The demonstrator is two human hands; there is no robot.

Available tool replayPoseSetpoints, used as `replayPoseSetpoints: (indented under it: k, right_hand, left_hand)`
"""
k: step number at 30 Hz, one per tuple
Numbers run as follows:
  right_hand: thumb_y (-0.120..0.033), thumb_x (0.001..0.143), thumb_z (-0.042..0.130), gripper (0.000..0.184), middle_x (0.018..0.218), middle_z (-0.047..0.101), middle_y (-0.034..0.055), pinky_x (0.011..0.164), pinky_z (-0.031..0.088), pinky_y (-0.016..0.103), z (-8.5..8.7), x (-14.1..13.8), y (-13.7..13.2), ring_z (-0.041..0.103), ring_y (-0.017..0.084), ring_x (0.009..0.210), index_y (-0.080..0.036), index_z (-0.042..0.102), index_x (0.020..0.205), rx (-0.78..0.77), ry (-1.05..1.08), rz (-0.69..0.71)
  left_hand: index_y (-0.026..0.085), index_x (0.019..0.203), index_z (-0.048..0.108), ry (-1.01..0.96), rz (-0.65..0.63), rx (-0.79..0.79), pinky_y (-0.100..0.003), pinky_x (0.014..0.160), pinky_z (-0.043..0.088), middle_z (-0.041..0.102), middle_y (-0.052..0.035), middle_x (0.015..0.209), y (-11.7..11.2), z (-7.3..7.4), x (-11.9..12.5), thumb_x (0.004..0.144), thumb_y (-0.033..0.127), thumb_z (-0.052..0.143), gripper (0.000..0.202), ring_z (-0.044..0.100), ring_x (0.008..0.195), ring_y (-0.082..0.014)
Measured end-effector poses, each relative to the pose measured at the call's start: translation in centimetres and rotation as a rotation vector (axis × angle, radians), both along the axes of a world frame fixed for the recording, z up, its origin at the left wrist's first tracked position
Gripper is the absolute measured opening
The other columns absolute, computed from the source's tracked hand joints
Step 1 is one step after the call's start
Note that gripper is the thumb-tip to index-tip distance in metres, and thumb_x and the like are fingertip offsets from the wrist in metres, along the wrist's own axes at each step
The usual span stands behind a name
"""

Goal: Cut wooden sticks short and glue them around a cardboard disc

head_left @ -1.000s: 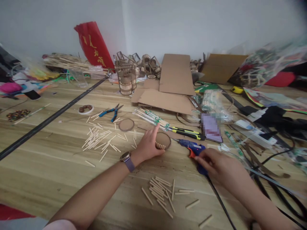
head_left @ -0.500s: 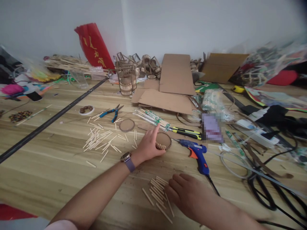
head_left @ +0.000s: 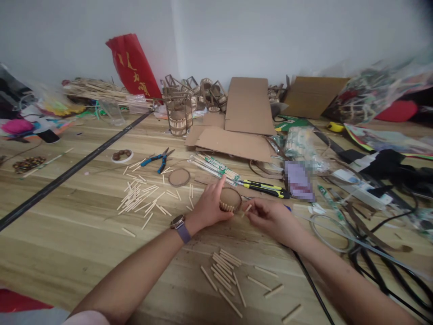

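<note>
My left hand [head_left: 210,204], with a watch on the wrist, is curled around the left side of a round cardboard base [head_left: 231,197]. A row of short upright sticks [head_left: 226,207] lines the base's near edge, by my thumb. Just right of the base, my right hand [head_left: 272,219] pinches one short wooden stick [head_left: 246,210] between thumb and fingers, held tilted and apart from the rim. Behind that hand the blue glue gun [head_left: 287,208] is almost wholly hidden. A pile of short sticks [head_left: 223,268] lies on the table below both hands.
More loose sticks [head_left: 135,196], pliers [head_left: 158,160] and a second cardboard disc [head_left: 179,176] lie to the left. Yellow-black cutters [head_left: 264,187] lie beyond the base. Cardboard sheets [head_left: 233,142] and small stick buckets [head_left: 177,123] stand farther back. A black cord [head_left: 313,284] runs at right.
My right hand has moved up and away from the near stick pile to the base, now with one stick in its fingers. My left hand has stayed in place around the base.
</note>
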State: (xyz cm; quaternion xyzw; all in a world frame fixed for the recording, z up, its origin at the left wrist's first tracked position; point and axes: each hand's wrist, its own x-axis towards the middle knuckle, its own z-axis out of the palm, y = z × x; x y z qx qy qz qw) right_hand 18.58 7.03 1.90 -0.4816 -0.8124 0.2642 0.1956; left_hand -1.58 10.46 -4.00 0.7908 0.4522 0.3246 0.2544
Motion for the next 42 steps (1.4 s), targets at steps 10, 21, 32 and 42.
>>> replayPoseSetpoints:
  k: [10,21,32,42]
  right_hand:
    - [-0.016,0.079,0.049,0.019,0.073,0.07,0.0025,0.059,0.041,0.023,-1.3,-1.4,1.5,0.061,0.015,0.063,-0.018,0.068,0.08,0.053,-0.094,0.036]
    - [-0.016,0.082,0.049,0.018,0.081,0.071,0.0056,0.066,0.045,0.026,-1.7,-1.7,1.4,0.064,0.019,0.074,-0.017,0.068,0.081,0.06,-0.107,0.045]
    - [-0.014,0.084,0.052,0.015,0.082,0.068,0.0059,0.071,0.046,0.028,-2.3,-1.4,1.6,0.062,0.019,0.08,-0.02,0.064,0.078,0.18,-0.095,0.098]
    - [-0.014,0.087,0.051,0.017,0.082,0.068,0.0062,0.072,0.045,0.029,-2.5,-1.2,1.4,0.06,0.02,0.081,-0.02,0.065,0.083,0.29,-0.126,0.131]
  left_hand:
    - [0.015,0.148,0.013,0.0,-0.019,0.044,-0.046,0.1,0.038,0.048,-0.0156,0.131,0.2,-0.3,0.0,0.062,0.025,0.077,0.108,0.046,0.117,-0.0314]
    - [0.015,0.148,0.014,0.029,-0.013,0.06,-0.045,0.098,0.039,0.047,-0.0158,0.132,0.2,-0.1,0.1,0.065,0.027,0.075,0.104,0.046,0.117,-0.0318]
    - [0.014,0.148,0.012,0.025,-0.011,0.06,-0.046,0.098,0.039,0.047,-0.016,0.131,0.2,-0.3,0.1,0.063,0.028,0.076,0.107,0.045,0.118,-0.0325]
    - [0.015,0.148,0.013,0.027,-0.004,0.068,-0.046,0.098,0.04,0.048,-0.0155,0.128,0.2,-0.5,0.2,0.063,0.029,0.076,0.106,0.046,0.116,-0.0326]
